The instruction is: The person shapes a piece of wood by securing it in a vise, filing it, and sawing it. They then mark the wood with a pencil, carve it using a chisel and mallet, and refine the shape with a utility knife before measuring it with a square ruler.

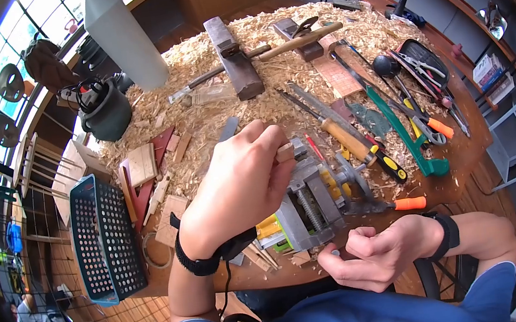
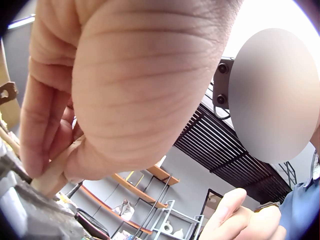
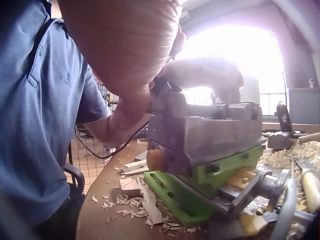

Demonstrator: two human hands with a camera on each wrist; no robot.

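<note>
My left hand [image 1: 240, 176] reaches over the bench vise [image 1: 307, 210], fingers bent down. Its thumb and fingers pinch a small pale wood piece [image 2: 52, 175], whose lower end is right at the vise's jaws in the left wrist view. The palm hides much of the piece. My right hand [image 1: 384, 255] is at the near end of the vise, fingers curled round the vise handle [image 1: 335, 252], of which only a small grey tip shows. The metal vise sits on a green base [image 3: 185, 200], its screw [image 1: 308, 206] exposed between the jaws.
Wood shavings [image 1: 186, 59] cover the far bench. Wooden planes [image 1: 236, 66] lie at the back; rasps, a green saw [image 1: 408, 135] and pliers [image 1: 421, 64] lie right. A perforated basket [image 1: 105, 239] stands left, near wood offcuts [image 1: 141, 163]. An orange-handled tool [image 1: 410, 203] lies beside the vise.
</note>
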